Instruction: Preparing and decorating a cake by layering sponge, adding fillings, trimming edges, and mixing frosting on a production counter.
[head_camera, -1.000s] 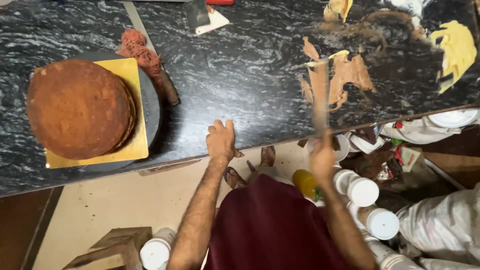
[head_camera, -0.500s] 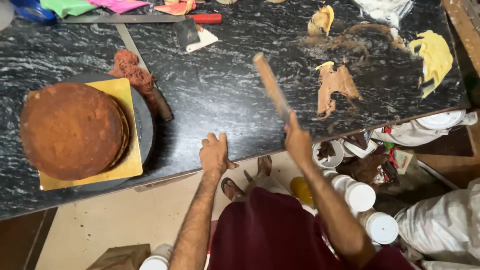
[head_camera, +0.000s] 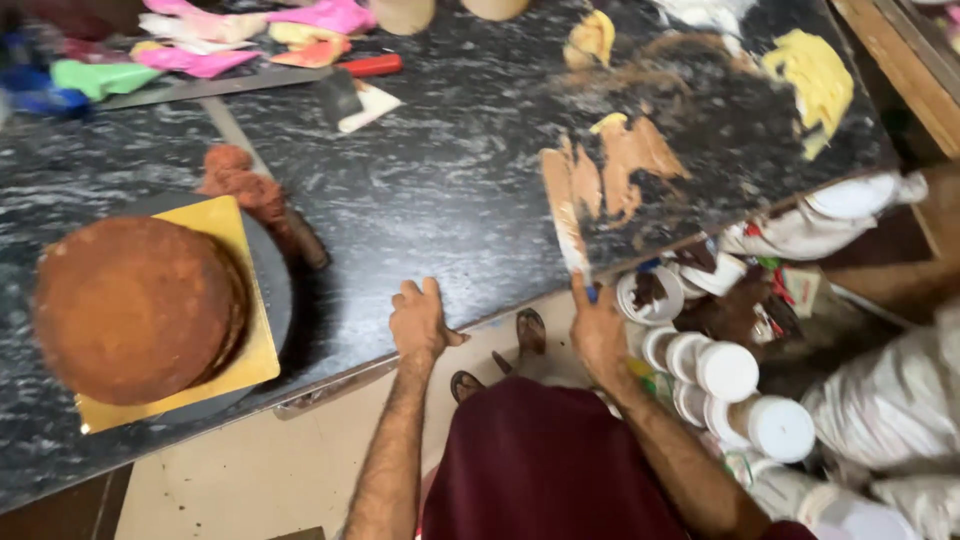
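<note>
My left hand (head_camera: 420, 320) rests flat on the front edge of the black marble counter (head_camera: 430, 200), fingers together, holding nothing. My right hand (head_camera: 597, 335) grips the handle of a long palette knife (head_camera: 567, 215), whose cream-coated blade lies on a patch of light brown cream (head_camera: 630, 160) smeared on the counter. To the far left a round brown cake (head_camera: 135, 305) sits on a yellow square board (head_camera: 235, 360) on a dark turntable (head_camera: 275, 290).
A second knife with a lump of reddish-brown cream (head_camera: 245, 185) lies beside the turntable. Pink, green and yellow fondant scraps (head_camera: 250, 40) and a red-handled tool (head_camera: 365, 65) line the back. Yellow cream (head_camera: 815, 75) sits far right. White-lidded tubs (head_camera: 725, 370) stand below the counter.
My right hand brought the palette knife from raised in the air down onto the brown cream patch at the right. The left hand stayed on the counter edge. The camera moved closer.
</note>
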